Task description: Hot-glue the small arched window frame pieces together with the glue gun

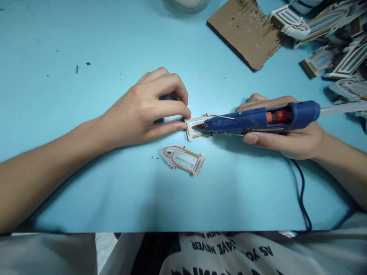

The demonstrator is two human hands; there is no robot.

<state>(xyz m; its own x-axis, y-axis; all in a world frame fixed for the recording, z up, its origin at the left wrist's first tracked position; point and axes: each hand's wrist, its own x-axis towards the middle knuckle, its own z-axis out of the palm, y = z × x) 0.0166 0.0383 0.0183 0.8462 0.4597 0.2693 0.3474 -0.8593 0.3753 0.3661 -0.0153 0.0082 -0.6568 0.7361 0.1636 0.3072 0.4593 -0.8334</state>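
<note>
My right hand (298, 139) is wrapped round a blue glue gun (237, 120), with a clear glue stick (344, 108) coming out of its back end. The gun's nozzle points left, over a small white window-shaped frame piece (189, 131) on the table. My left hand (160, 105) pinches the left end of that frame between thumb and index finger, the other fingers curled. Much of the frame is hidden beneath the gun. Just below lies a second window-shaped piece (185, 159), grey-white with a pointed arch and tan side strips, touched by neither hand.
A torn piece of cardboard (241, 36) with glue marks lies at the upper right. Beside it several similar frame pieces (318, 61) are heaped. A black cord (301, 194) runs over the table's front edge. Part of a round pale object (189, 3) shows at the top.
</note>
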